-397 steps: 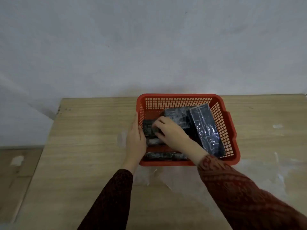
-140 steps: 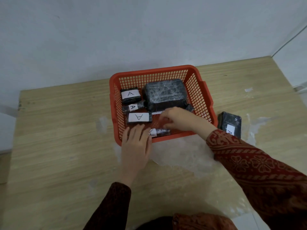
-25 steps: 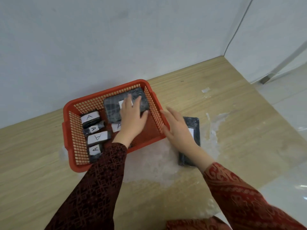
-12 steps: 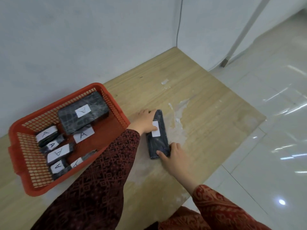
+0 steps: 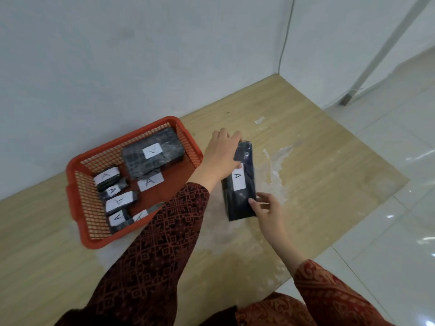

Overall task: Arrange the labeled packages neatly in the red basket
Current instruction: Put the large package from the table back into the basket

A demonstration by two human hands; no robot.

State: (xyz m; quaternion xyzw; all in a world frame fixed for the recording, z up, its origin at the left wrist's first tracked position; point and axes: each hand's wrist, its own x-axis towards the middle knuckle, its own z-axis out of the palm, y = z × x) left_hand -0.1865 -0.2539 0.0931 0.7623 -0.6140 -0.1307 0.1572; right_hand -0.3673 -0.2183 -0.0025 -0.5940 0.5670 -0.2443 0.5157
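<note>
A red mesh basket (image 5: 80,203) sits on the table, holding one large black wrapped package (image 5: 153,156) at its far end and several small ones (image 5: 120,201), all labelled A; a long black package (image 5: 240,182) lies outside, just right of it

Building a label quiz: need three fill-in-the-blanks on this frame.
1. The long dark wrapped package on the wooden table lies ___ the red plastic mesh basket.
2. Its white label shows the letter ___.
3. The left hand touches the package's ___ end; the right hand its near end.

Missing: outside; A; far
</note>
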